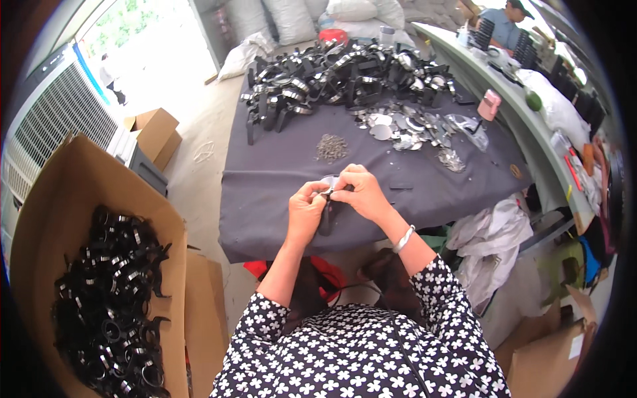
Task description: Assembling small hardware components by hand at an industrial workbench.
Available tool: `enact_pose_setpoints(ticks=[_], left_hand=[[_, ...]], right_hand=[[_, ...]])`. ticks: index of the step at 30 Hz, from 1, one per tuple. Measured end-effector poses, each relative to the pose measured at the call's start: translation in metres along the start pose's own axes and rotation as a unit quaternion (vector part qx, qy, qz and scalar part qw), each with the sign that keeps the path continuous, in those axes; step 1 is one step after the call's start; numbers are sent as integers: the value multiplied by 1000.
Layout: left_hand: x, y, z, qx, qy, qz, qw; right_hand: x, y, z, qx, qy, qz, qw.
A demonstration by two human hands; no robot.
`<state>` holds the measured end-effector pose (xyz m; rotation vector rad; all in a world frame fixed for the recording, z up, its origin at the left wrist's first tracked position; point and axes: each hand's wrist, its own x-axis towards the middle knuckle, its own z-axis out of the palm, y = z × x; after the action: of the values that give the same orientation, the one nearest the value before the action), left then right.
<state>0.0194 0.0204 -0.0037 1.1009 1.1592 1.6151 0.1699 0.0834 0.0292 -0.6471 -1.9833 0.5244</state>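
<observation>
My left hand (pixel 304 213) and my right hand (pixel 363 192) meet over the near part of a table with a dark grey cloth (pixel 279 192). Between the fingertips of both is a black handle-like part (pixel 325 221) with a shiny silver metal piece (pixel 330 180) at its top. The black part hangs down below the fingers. Both hands are closed in a pinch, and the fingers partly hide where metal and black part meet. Just beyond lies a small heap of tiny grey metal pieces (pixel 331 148). Right of it spreads a pile of flat silver metal pieces (pixel 401 127).
A large heap of black parts with silver bands (pixel 345 76) covers the table's far side. At left, an open cardboard box (pixel 174 265) holds many similar parts. A pink object (pixel 489 105) stands at the table's right edge. A person (pixel 507 26) sits beyond a long bench (pixel 458 58).
</observation>
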Motion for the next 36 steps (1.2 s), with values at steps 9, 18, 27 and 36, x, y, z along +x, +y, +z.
enact_pose_setpoints(ticks=[9,18,27,36], left_hand=[[-3,13,1,182,-40,-11,982],[-16,34,13,-13,11,-106,994],[-8,25,8,-2,6,-107,994],[-11,36,7,-1,32,-122,992]], right_hand=[[12,12,-14,46,-146,3,988],[14,12,-10,80,-178,0,981],[6,12,-21,29,-140,19,990],[-23,47,-110,-352,-243,142,892]])
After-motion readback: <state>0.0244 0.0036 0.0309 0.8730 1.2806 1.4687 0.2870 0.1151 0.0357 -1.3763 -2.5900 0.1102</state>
